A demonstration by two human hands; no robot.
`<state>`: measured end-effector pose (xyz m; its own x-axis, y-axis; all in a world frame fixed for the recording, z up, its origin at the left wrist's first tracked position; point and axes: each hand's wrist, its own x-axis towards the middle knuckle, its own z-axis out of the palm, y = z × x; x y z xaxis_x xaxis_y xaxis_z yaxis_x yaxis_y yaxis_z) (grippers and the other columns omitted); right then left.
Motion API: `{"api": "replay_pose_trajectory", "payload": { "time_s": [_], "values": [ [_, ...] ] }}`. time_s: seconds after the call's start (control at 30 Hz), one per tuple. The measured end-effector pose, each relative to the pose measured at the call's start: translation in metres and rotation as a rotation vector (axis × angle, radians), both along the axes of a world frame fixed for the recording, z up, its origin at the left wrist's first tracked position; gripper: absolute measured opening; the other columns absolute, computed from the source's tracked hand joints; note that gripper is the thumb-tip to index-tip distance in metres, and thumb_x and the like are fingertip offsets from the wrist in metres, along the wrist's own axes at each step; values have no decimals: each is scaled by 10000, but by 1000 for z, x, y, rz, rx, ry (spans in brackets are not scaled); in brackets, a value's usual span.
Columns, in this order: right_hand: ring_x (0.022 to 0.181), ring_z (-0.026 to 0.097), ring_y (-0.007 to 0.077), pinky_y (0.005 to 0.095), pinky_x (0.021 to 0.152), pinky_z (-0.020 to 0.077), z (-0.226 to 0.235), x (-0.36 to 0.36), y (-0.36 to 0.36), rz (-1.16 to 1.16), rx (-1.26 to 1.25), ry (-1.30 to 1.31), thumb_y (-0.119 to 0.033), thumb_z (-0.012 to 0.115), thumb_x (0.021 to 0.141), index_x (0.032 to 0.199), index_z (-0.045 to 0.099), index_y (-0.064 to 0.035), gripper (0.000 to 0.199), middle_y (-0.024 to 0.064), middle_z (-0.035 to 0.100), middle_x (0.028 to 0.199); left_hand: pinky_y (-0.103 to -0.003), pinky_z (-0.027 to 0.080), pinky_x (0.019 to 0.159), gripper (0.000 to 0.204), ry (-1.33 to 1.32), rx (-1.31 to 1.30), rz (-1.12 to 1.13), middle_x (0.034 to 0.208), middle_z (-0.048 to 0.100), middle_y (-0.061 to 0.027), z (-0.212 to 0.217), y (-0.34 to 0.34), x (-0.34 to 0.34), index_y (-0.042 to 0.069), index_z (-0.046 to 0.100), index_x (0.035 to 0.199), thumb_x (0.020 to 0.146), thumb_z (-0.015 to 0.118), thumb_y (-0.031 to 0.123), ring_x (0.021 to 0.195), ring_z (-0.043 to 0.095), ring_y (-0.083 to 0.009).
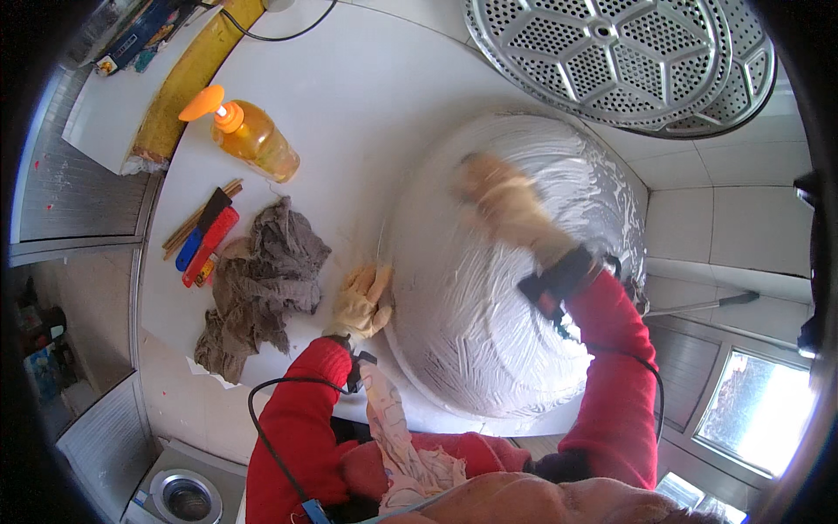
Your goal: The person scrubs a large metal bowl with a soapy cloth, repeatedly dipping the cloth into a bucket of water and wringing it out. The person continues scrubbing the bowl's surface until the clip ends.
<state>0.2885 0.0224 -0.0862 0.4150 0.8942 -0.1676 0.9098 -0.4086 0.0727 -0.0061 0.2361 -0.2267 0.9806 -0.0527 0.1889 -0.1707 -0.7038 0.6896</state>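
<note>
A large round metal pan or basin (489,323) lies bottom up on the white table, coated with streaked white foam. My right hand (511,205), in a pale glove, is over its upper part. Motion smears those fingers, so I cannot tell whether they hold anything; a dark blur shows at their tips. My left hand (362,301), also gloved, rests at the pan's left rim with its fingers stretched out and nothing in them. Left of it lies a crumpled grey-brown cloth (271,271).
An orange pump bottle (257,144) stands at the back left of the white table (367,96). Red-handled (209,244) and dark-bladed tools lie with thin sticks beside the cloth. Perforated metal steamer trays (602,65) lean at the back right. A black cable (279,39) crosses the far edge.
</note>
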Motion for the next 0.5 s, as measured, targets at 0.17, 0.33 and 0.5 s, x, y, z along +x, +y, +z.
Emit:
{"api": "replay_pose_trajectory", "payload": {
  "time_s": [0.17,0.33,0.5],
  "values": [
    [1326,454,272,397,1118,360,17,23,39,-82,66,300,-388,636,876,1266,648,-192,437,66,557,1381,-497,342,1073,691,42,21,-8,1327,501,-212,2,1,-1,79,412,1419,825,565,399,1227,484,-383],
    [1030,636,354,414,909,512,27,71,77,-422,-63,198,-373,601,855,1164,675,-138,396,167,669,1132,-529,364,1034,769,104,-7,-28,1237,535,-227,5,2,1,39,408,1412,909,410,621,1167,497,-445],
    [1127,576,377,523,859,517,20,-16,120,181,-467,182,-377,589,853,1079,693,-136,347,159,690,964,-509,374,1035,714,81,-2,-2,1238,533,-214,9,2,3,61,415,1401,873,482,537,1162,507,-426]
  ]
}}
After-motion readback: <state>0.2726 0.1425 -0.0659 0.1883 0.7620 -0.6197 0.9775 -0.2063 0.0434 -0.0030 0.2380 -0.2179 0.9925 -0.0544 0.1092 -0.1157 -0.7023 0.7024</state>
